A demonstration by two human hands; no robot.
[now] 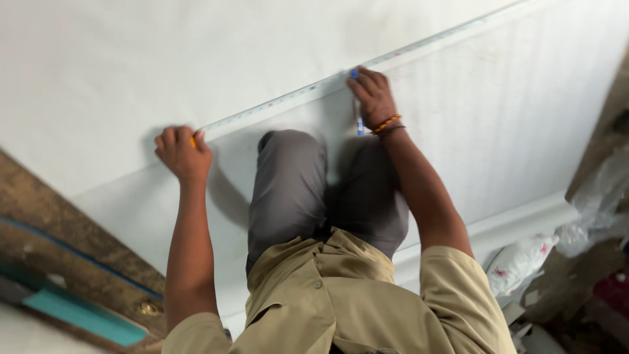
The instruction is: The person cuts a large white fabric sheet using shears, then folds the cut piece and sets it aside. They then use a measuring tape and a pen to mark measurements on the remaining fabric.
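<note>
Kneeling on a white sheet (498, 111), the person pins a long straightedge (295, 95) across it. Left hand (182, 152) presses the straightedge's near end, fingers curled down. Right hand (373, 97) grips a blue pen (359, 121) against the straightedge, fingers closed around it.

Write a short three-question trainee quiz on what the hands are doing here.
1. True or false: the right hand holds a blue pen against the measuring tape.
2. Which hand pins the tape's near end to the white sheet? A) left hand B) right hand
3. Fill in: the person kneels on the sheet, with a beaded ____ on the right wrist.

Key: 1 true; 2 A; 3 bracelet.
</note>
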